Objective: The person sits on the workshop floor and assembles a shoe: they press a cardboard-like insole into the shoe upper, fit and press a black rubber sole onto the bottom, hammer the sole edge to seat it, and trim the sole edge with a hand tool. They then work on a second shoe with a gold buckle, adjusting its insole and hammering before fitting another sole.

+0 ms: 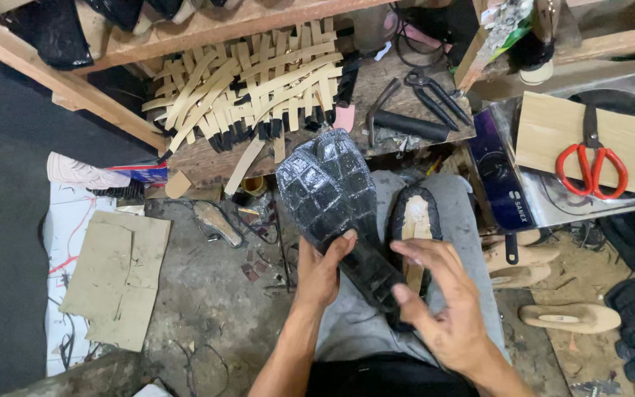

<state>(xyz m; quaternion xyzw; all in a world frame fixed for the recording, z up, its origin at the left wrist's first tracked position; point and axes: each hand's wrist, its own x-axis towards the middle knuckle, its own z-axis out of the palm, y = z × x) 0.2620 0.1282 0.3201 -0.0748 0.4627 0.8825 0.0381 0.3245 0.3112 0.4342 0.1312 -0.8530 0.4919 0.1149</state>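
Observation:
My left hand (323, 270) grips a black shoe upper with a glossy, scaly quilted pattern (328, 187), held toe-up over my lap. The shoe's narrow heel end runs down between both hands. My right hand (442, 294) is spread open beside the heel end, its thumb touching the black edge. A second shoe piece with a tan insole and black rim (414, 220) lies on my right knee, just beyond my right fingers.
A wooden bench ahead carries a pile of tan strips with black tips (251, 92), pliers (435, 95) and a black handle (409, 125). Red-handled scissors (592, 163) lie on a board at right. Wooden shoe lasts (571, 317) and cardboard (115, 276) lie on the floor.

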